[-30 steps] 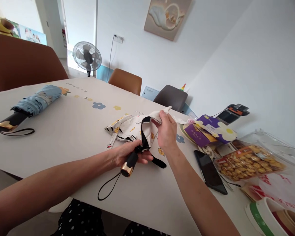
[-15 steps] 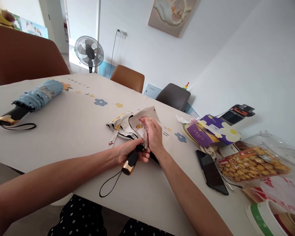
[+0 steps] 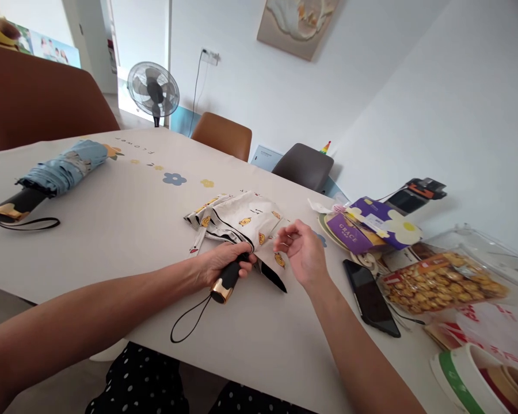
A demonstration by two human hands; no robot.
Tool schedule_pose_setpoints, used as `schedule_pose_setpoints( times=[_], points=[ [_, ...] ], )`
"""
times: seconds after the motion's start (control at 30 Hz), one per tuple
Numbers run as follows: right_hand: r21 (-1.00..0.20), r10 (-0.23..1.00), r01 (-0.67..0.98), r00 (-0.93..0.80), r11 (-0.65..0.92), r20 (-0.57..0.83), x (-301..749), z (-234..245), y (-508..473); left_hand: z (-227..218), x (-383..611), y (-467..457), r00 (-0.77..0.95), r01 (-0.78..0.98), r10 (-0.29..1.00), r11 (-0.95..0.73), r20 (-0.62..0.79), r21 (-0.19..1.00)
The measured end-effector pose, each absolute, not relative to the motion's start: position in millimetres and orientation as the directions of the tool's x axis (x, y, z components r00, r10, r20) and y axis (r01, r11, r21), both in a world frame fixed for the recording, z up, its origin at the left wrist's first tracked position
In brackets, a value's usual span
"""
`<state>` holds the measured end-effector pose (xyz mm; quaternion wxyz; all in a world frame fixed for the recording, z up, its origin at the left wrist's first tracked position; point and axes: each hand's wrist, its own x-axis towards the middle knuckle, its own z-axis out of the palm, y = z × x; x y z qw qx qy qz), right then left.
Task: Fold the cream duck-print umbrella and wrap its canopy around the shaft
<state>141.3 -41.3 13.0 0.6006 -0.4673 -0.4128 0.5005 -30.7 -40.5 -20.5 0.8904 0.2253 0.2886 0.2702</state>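
A white folding umbrella (image 3: 246, 215) with yellow printed figures and a black lining lies loosely gathered over the table in front of me. My left hand (image 3: 231, 259) grips it where the cloth meets the black and gold handle, and a thin black wrist loop hangs from the handle's end. Just right of the cloth, my right hand (image 3: 302, 250) is raised with loosely curled fingers apart, holding nothing. A loose panel with a black underside droops between the two hands. At the far left rests a rolled light blue umbrella (image 3: 71, 168) with a similar handle.
Along the right side of the table (image 3: 155, 253) are a black phone (image 3: 371, 296), a purple box (image 3: 362, 227), a bag of brown snacks (image 3: 446, 282) and a white roll with a green band (image 3: 457, 376). Chairs and a fan (image 3: 154, 91) stand beyond the table.
My right hand has let go of the umbrella cloth and moved right, away from it. The panel it held now spreads out and droops. My left hand keeps its grip.
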Motion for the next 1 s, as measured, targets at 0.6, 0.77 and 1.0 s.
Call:
schedule_pose_setpoints(
  times=[0.6,0.77,1.0],
  points=[
    [-0.871,0.959,-0.419,0.007,-0.256,-0.285,125.2,5.9,-41.8,-16.5,-32.6,-55.8,0.877,-0.265,0.457,0.718,-0.149,0.643],
    [-0.869,0.949,-0.444,0.112,-0.217,-0.294,118.0,-2.4,-36.6,-15.5,-33.8,-56.8,0.889,-0.248,0.43,0.739,-0.156,0.626],
    [-0.933,0.928,-0.354,0.325,-0.057,-0.18,113.3,2.3,-39.5,-14.0,-28.0,-56.5,0.792,-0.184,0.537,0.663,-0.29,0.726]
  ],
)
